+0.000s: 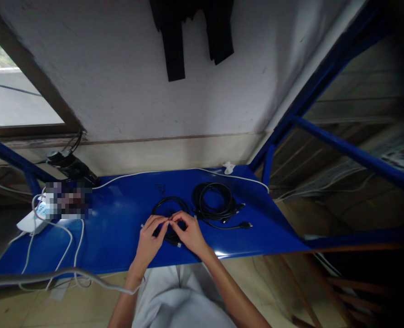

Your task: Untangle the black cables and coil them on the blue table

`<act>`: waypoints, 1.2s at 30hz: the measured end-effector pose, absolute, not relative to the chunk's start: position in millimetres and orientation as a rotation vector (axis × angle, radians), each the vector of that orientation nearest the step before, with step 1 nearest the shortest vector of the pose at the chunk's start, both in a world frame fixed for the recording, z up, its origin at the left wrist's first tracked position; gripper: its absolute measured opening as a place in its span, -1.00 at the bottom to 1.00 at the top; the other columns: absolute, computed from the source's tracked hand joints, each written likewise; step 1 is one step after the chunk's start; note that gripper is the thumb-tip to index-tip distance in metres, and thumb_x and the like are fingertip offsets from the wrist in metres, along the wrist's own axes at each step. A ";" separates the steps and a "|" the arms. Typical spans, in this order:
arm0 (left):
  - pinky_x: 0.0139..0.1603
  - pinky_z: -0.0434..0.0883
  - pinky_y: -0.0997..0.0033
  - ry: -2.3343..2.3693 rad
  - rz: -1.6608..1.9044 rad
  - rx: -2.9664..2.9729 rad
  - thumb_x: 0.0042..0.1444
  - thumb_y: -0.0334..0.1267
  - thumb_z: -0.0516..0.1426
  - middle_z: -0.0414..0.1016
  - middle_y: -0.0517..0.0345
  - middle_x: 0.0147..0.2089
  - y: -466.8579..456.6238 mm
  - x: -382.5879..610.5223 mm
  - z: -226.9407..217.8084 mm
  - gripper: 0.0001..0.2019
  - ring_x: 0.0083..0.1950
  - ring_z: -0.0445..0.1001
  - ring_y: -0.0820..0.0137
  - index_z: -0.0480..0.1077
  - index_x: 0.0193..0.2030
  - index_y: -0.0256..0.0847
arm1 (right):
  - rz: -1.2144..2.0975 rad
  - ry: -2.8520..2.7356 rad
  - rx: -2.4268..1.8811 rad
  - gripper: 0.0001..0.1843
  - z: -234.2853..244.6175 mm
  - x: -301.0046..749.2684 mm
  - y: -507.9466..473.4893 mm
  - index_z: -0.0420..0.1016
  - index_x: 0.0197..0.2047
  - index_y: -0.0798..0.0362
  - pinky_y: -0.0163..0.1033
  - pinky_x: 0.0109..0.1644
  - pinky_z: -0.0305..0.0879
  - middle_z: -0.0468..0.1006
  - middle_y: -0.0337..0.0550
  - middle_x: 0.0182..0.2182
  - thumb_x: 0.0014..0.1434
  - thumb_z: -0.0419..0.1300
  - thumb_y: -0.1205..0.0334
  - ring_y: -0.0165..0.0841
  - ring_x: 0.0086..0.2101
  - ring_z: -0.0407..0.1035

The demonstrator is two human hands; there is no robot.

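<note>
My left hand (pixel 150 233) and my right hand (pixel 190 231) meet fingertip to fingertip over a coiled black cable (pixel 171 198) on the blue table (pixel 113 218). Thumbs and index fingers of both are pinched together at one dark spot on the coil's near side. Whatever sits between those fingertips is too small to make out. Part of the coil is hidden under my hands, and a plug end (pixel 178 244) shows just below them. Right of my hands lies a larger bundle of black cables (pixel 198 200), with one connector (pixel 246 225) pointing right.
A white power strip (pixel 31 222) with white cords lies at the table's left, beside a blurred-out patch. Behind it stands a black object (pixel 75 166). A white cord (pixel 147 172) runs along the wall edge to a crumpled white piece (pixel 228 167). Blue frame bars (pixel 345 148) rise on the right.
</note>
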State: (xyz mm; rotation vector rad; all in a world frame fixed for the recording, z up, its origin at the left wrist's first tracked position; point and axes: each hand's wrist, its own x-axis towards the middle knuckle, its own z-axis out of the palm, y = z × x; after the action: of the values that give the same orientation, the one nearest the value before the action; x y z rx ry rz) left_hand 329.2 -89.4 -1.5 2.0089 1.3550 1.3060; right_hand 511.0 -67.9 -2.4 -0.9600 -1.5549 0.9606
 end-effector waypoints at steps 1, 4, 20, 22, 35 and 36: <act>0.08 0.56 0.17 1.346 1.298 2.008 0.44 -0.23 0.17 0.62 -0.02 -0.04 -88.8 329.2 -0.9 -0.86 0.03 0.61 0.23 0.57 -0.01 -0.11 | 0.969 -1.550 -0.965 -0.87 -2.9 511.5 -67.4 0.54 -0.23 -0.02 -0.20 -0.09 0.49 0.67 -0.15 -0.23 0.39 0.29 0.17 -0.29 -0.23 0.56; 0.09 0.55 0.20 1.357 1.324 2.000 0.44 -0.26 0.16 0.60 -0.02 -0.04 -87.2 329.4 -0.5 -0.91 0.04 0.60 0.26 0.50 -0.04 -0.14 | 1.016 -1.507 -0.951 -0.86 -1.3 512.7 -66.2 0.54 -0.22 -0.01 -0.20 -0.07 0.51 0.67 -0.12 -0.19 0.39 0.29 0.14 -0.29 -0.21 0.57; 0.05 0.56 0.24 1.416 1.338 1.955 0.45 -0.22 0.15 0.62 0.01 -0.03 -87.6 327.9 -5.6 -0.84 -0.01 0.62 0.26 0.52 0.06 -0.11 | 1.153 -1.351 -0.956 -0.78 -15.2 514.3 -64.0 0.54 -0.12 -0.04 -0.18 -0.06 0.55 0.65 -0.18 -0.28 0.38 0.34 0.00 -0.30 -0.26 0.57; 0.09 0.55 0.23 1.389 1.338 1.958 0.45 -0.25 0.15 0.62 0.01 0.01 -87.6 328.7 -3.6 -0.84 0.03 0.62 0.26 0.53 0.08 -0.09 | 1.161 -1.339 -0.955 -0.78 -16.8 514.6 -63.7 0.56 -0.05 -0.04 -0.18 -0.05 0.55 0.65 -0.19 -0.29 0.38 0.34 0.02 -0.31 -0.26 0.57; 0.11 0.57 0.19 1.384 1.310 1.977 0.46 -0.26 0.12 0.61 -0.02 0.00 -88.1 331.9 3.4 -0.82 0.06 0.62 0.22 0.56 0.06 -0.09 | 1.067 -1.425 -0.932 -0.77 -5.2 517.9 -63.8 0.72 0.02 -0.08 -0.16 -0.01 0.55 0.69 -0.07 -0.11 0.43 0.31 0.04 -0.25 -0.13 0.59; 0.11 0.57 0.18 1.387 1.319 1.972 0.47 -0.26 0.12 0.61 -0.02 0.00 -88.2 331.9 3.5 -0.82 0.06 0.62 0.22 0.56 0.05 -0.09 | 1.073 -1.414 -0.925 -0.78 -5.7 517.8 -63.8 0.72 0.02 -0.08 -0.15 -0.01 0.56 0.70 -0.06 -0.11 0.42 0.32 0.04 -0.25 -0.13 0.60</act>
State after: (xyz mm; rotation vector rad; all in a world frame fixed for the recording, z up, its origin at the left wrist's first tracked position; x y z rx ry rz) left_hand 331.9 -88.2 3.5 1.9716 1.3866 1.3189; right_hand 517.8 -63.8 -5.7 -0.9251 -1.4145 1.0728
